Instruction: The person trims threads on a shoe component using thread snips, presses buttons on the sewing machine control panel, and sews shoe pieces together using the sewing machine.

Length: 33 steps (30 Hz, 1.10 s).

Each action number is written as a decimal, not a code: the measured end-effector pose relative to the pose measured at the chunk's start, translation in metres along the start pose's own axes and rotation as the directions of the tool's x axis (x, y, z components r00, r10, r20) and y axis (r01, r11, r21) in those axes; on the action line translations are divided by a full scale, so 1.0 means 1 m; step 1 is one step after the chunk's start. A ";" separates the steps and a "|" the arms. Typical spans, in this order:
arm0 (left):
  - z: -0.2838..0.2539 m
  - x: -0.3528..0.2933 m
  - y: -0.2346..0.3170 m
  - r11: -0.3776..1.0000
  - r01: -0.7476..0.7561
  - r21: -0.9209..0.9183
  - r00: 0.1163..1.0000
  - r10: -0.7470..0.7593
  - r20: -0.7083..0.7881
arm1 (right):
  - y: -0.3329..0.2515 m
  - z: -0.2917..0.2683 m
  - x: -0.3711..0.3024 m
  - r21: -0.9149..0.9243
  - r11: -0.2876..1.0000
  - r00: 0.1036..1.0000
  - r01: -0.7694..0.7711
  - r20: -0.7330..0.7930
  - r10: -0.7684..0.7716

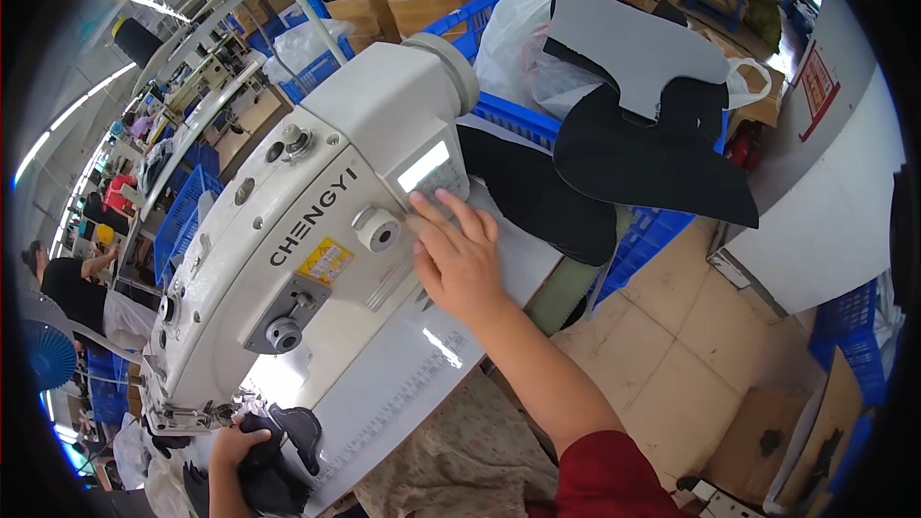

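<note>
A large white industrial sewing machine (288, 230) is seen lying across the pale counter (403, 374), with its small grey control panel and lit display (432, 173) set into the end of the arm nearest the person. The right hand (459, 259) is laid flat on the machine beside that panel, fingers spread, the fingertips (436, 206) touching the lower edge of the buttons. At the needle end, the left hand (233, 446) is closed around a bundle of black cut fabric pieces (278, 460), held just under the presser-foot area (206, 412). Behind the machine, a blue plastic crate (633, 230) is overhung by large black and grey foam-backed panels (652, 134). The chief risk is judged to lie at the needle: if a setting is changed or the machine is started while the left hand sits so near, the fingers could be caught. A wrong button could also be pressed, since several fingertips lie together on the panel.
</note>
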<state>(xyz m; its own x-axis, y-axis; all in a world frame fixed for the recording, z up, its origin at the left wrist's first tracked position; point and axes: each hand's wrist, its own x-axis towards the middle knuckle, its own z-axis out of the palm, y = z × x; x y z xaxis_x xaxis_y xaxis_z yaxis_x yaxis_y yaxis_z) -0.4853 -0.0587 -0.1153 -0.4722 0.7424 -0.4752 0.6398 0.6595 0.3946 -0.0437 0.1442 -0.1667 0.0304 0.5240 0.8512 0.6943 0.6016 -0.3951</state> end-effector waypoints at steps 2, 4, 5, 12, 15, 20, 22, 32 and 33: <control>0.002 -0.004 0.007 0.995 -0.018 0.098 0.999 0.022 -0.041 | 0.002 0.000 0.000 0.065 0.998 0.999 -0.003 -0.039 0.006; 0.002 -0.008 0.012 0.998 -0.005 0.059 1.000 0.007 -0.026 | 0.004 -0.001 -0.001 0.086 0.996 0.996 0.011 -0.088 -0.004; 0.003 -0.006 0.010 0.998 -0.006 0.059 1.000 0.007 -0.026 | 0.005 -0.002 -0.002 0.105 0.994 0.991 0.026 -0.134 -0.012; 0.002 -0.004 0.004 0.998 0.052 0.047 0.998 -0.050 -0.039 | 0.007 -0.002 0.001 0.110 0.993 0.980 -0.033 -0.190 0.054; 0.003 -0.001 0.002 0.998 0.065 0.000 0.998 -0.065 -0.025 | 0.010 -0.001 -0.001 0.143 0.989 0.976 0.032 -0.219 0.000; 0.002 -0.004 0.006 0.996 0.064 -0.060 0.998 -0.064 0.007 | 0.011 -0.003 0.000 0.163 0.985 0.974 0.049 -0.225 -0.011; 0.002 -0.004 0.005 0.999 0.046 -0.028 0.999 -0.046 -0.007 | 0.010 -0.003 -0.001 0.174 0.983 0.976 0.050 -0.216 -0.012; 0.002 -0.003 0.002 0.999 0.004 -0.045 1.000 -0.003 0.001 | 0.010 -0.002 -0.003 0.182 0.983 0.979 0.026 -0.203 0.012; 0.001 0.001 -0.005 0.998 -0.011 -0.067 1.000 0.012 0.016 | 0.010 -0.002 -0.003 0.183 0.983 0.979 0.029 -0.202 0.009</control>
<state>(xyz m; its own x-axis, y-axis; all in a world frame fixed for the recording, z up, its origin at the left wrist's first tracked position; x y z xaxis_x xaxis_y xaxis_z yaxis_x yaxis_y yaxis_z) -0.4890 -0.0613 -0.1188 -0.4548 0.7482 -0.4831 0.6028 0.6579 0.4514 -0.0360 0.1475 -0.1724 0.1810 0.3966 0.9000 0.5512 0.7170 -0.4268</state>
